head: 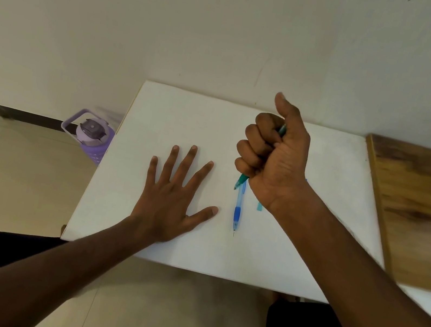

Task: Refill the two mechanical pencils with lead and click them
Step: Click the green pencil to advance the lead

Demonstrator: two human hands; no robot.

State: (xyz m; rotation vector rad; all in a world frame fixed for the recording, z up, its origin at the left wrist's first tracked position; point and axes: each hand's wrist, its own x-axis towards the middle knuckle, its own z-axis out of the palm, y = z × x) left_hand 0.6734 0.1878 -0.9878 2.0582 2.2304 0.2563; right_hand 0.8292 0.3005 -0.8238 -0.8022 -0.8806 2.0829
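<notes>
Left hand (171,201) flat, fingers spread on surface (308,250). Right hand (272,155) fists green pencil (241,180), thumb up. Blue pencil (238,210) light, slick; lead fragile.

Dim, warm, even light; edges bowed, perhaps slightly blurred.

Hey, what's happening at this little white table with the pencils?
A person is working on two mechanical pencils. The right hand grips a green pencil in a fist, thumb raised above its top end, tip pointing down toward the table. The left hand lies flat, fingers spread, holding nothing. A blue pencil lies on the table between the hands, a bit of lead showing at its tip. A small teal piece lies beside it, partly hidden by the right wrist.
</notes>
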